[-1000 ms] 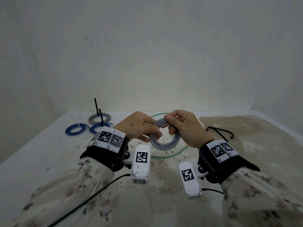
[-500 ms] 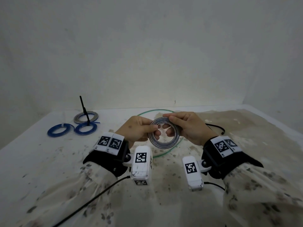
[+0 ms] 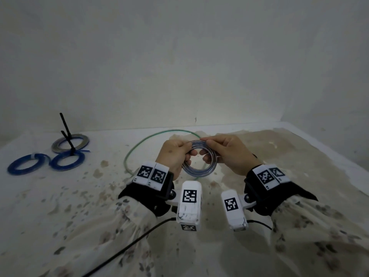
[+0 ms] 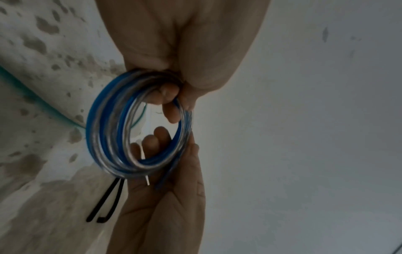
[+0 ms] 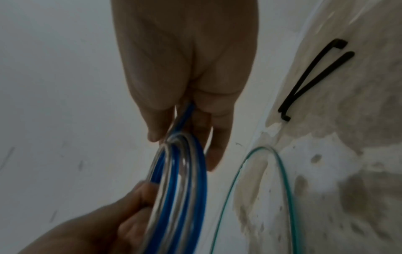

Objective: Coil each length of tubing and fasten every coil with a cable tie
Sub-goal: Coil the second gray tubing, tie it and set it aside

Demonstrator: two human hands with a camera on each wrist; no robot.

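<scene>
Coil (image 3: 199,162) lowered slightly, still gripped between both hands, above table (image 3: 60,196).

A coil of clear and blue tubing (image 3: 199,160) is held upright above the table, untied. Green tubing (image 3: 139,145) lies uncoiled in a loose arc behind it. Two black cable ties (image 5: 313,79) lie crossed to the right. Three tied coils (image 3: 58,156) are grouped at far left.
</scene>
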